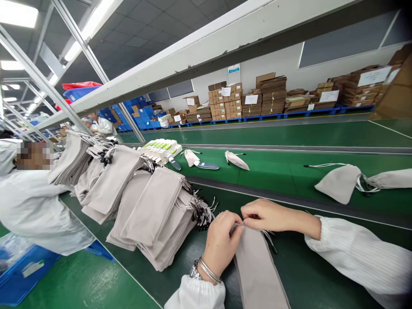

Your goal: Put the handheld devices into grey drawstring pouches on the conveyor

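A grey drawstring pouch (259, 270) lies lengthwise before me on the dark green bench, its mouth end held up by both hands. My left hand (222, 244), with a watch and bangles at the wrist, pinches one side of the pouch's top edge. Close beside it, my right hand (270, 215) pinches the other side, finger and thumb pressed together. White cords with black tips hang out under the right hand. To the left, stacks of flat grey pouches (154, 206) lie with their cords bunched toward the right.
Beyond the bench runs a green conveyor belt (277, 171) carrying filled pouches (341, 182), a grey-blue handheld device (207, 165) and white-green boxes (161, 150). A co-worker in white (38, 210) sits at the left, near a blue bin (28, 270). A white beam (180, 56) crosses overhead.
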Action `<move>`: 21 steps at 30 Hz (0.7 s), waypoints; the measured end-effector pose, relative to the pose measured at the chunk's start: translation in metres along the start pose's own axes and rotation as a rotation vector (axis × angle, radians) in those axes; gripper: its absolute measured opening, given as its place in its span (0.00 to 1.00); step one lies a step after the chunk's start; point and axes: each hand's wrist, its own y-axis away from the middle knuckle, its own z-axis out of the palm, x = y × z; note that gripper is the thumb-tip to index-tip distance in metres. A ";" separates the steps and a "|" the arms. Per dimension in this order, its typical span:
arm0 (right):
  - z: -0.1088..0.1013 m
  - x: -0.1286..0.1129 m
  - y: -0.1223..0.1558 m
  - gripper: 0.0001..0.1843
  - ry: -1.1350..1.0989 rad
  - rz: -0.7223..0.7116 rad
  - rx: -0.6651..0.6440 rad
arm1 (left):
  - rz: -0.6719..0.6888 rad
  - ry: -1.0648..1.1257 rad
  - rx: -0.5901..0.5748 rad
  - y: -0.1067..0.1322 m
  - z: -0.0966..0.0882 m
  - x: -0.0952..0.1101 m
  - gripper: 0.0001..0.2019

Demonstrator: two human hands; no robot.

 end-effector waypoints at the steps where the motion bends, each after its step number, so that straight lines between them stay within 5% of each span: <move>1: 0.000 0.000 0.000 0.11 0.002 0.001 0.000 | -0.001 -0.001 -0.002 0.000 0.000 0.000 0.08; 15: -0.002 -0.003 0.001 0.09 -0.028 -0.001 -0.022 | 0.014 -0.059 -0.024 -0.002 0.001 0.001 0.07; 21: -0.010 0.011 -0.020 0.10 -0.045 0.012 0.200 | 0.000 -0.071 -0.039 0.000 0.000 0.004 0.08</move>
